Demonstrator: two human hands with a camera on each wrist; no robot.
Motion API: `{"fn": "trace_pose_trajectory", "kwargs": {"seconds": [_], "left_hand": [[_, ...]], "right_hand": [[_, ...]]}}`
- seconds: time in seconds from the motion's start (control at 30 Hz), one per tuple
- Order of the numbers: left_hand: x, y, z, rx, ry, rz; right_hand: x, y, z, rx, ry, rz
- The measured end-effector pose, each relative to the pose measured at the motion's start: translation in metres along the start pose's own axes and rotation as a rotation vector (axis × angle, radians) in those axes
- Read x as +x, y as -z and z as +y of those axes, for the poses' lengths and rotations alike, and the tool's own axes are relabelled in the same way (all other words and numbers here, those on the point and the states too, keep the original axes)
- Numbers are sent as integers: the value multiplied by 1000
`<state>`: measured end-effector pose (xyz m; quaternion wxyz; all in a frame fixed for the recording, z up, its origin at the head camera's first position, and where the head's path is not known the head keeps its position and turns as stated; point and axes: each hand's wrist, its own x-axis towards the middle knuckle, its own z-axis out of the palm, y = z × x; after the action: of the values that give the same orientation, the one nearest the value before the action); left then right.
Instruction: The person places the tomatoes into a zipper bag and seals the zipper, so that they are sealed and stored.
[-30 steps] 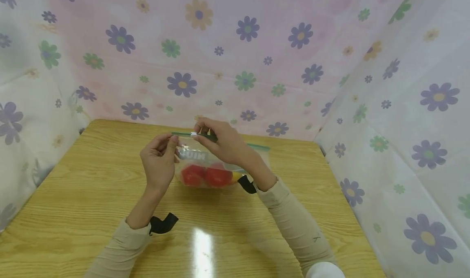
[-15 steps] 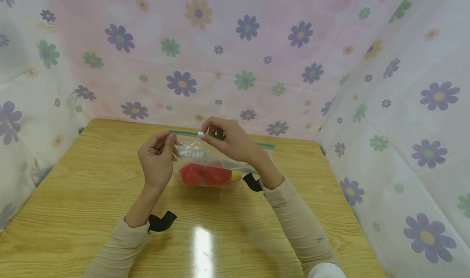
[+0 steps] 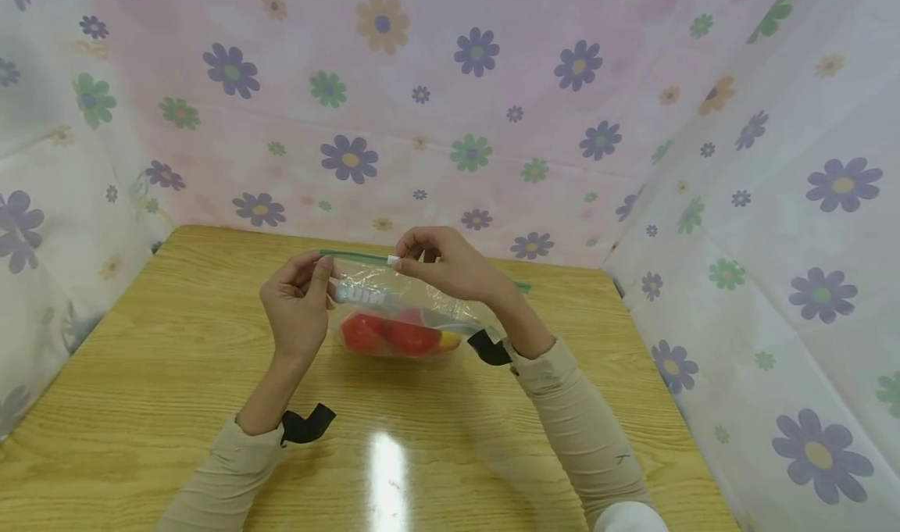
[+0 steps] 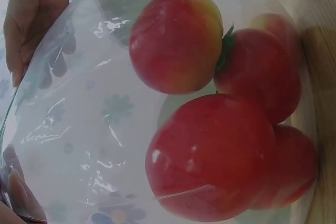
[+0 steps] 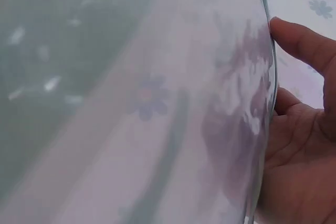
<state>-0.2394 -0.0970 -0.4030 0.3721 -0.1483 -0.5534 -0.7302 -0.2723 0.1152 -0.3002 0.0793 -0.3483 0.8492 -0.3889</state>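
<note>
A clear slider zip bag (image 3: 450, 304) stands upright on the table, its top edge lined by a green zip strip (image 3: 355, 256). My left hand (image 3: 298, 305) pinches the bag's upper left corner between thumb and fingers. Partway along the strip, my right hand (image 3: 457, 270) pinches the white slider (image 3: 392, 260). Inside the bag's bottom lie several red, round tomato-like pieces (image 4: 210, 156), one with a green stem. A red-and-yellow fruit (image 4: 176, 40) rests against them. The right hand and wrist hide part of the strip in the head view.
The wooden table (image 3: 394, 438) reaches back to a flower-printed curtain (image 3: 422, 126) that also runs along both sides. Black wrist pieces (image 3: 309, 424) stick out from both cuffs. A rounded white object (image 3: 630, 518) shows at the bottom right edge.
My right hand and the slider have moved to the right along the zip strip. My left hand has shifted slightly left with the bag's corner.
</note>
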Motion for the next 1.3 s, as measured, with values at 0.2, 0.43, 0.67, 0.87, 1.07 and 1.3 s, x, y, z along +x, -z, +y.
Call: {"fn": "trace_pose_trajectory", "kwargs": {"seconds": [0.2, 0.43, 0.67, 0.87, 1.07, 1.3], "left_hand": [[-1, 0, 0, -37, -7, -4], [0, 1, -1, -25, -2, 4], [0, 4, -4, -38, -5, 15], [0, 4, -2, -42, -1, 24], [0, 5, -2, -43, 0, 29], [2, 6, -4, -26, -17, 19]], "right_hand": [[-2, 4, -2, 27, -44, -32], [-6, 9, 5, 36, -43, -49], [-11, 15, 13, 25, -40, -53], [-19, 22, 16, 14, -56, -58], [-27, 30, 23, 14, -65, -57], [-40, 40, 31, 3, -73, -49]]}}
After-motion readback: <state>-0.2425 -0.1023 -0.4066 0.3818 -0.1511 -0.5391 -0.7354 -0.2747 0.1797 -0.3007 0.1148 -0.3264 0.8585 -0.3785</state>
